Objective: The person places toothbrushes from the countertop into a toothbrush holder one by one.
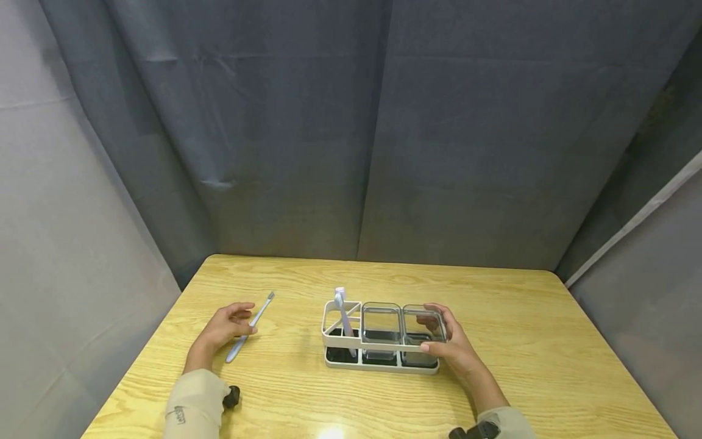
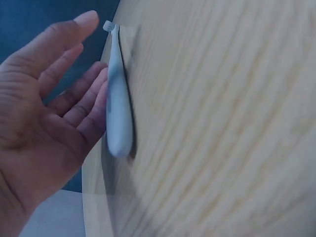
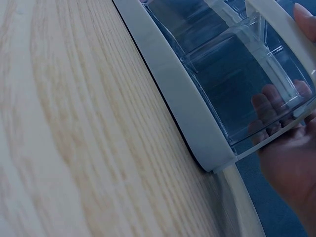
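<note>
On the left of the table a pale blue toothbrush (image 1: 234,349) lies at a slant, bristle end away from me. My left hand (image 1: 222,327) is right beside it; in the left wrist view the toothbrush (image 2: 118,113) overlaps the fingertips, and the thumb is spread apart from the fingers. A white toothbrush holder (image 1: 342,342) with clear cups stands at centre right. My right hand (image 1: 452,341) grips its right end, thumb at the front rim and fingers behind the clear cup (image 1: 425,323), through which they show. A pale purple toothbrush (image 1: 347,323) leans upright in the holder's left compartment.
The wooden table (image 1: 296,390) has rounded far corners. Grey curtains (image 1: 285,152) hang behind it and at both sides. A second clear cup (image 1: 381,323) sits in the holder's middle compartment. Black straps (image 1: 231,397) are worn at the sleeves.
</note>
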